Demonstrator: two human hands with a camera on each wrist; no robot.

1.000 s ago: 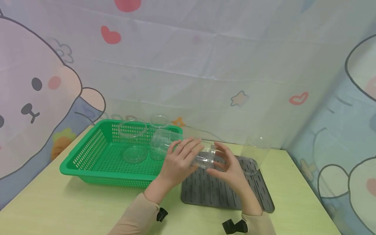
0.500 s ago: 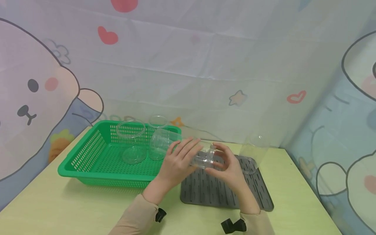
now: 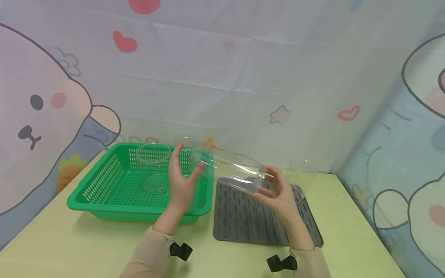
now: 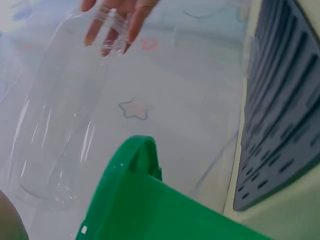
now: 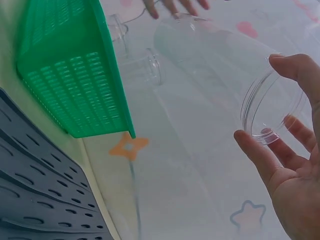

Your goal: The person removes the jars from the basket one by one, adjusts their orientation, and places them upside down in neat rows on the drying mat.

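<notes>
A clear plastic jar (image 3: 233, 170) with a threaded neck lies tilted in the air between both hands, its open mouth toward the right. My right hand (image 3: 278, 193) pinches the neck between thumb and fingers; the right wrist view shows the mouth rim (image 5: 255, 110) within that grasp. At the jar's closed end is my left hand (image 3: 180, 185), fingers spread and fairly straight, thumb overlapping the jar in the head view. Its blurred fingertips (image 5: 187, 6) appear right by the base in the right wrist view.
The green mesh basket (image 3: 139, 207) at left contains two upright clear containers (image 3: 156, 183). A dark grey ridged drying mat (image 3: 243, 224) lies to its right, with another clear jar (image 3: 300, 177) standing toward its back right corner. A printed cloth (image 3: 226, 77) hangs behind the table.
My left hand has slid from the jar's middle leftward to its closed end and its fingers have spread. The right hand, still gripping the neck, has shifted slightly right with the jar.
</notes>
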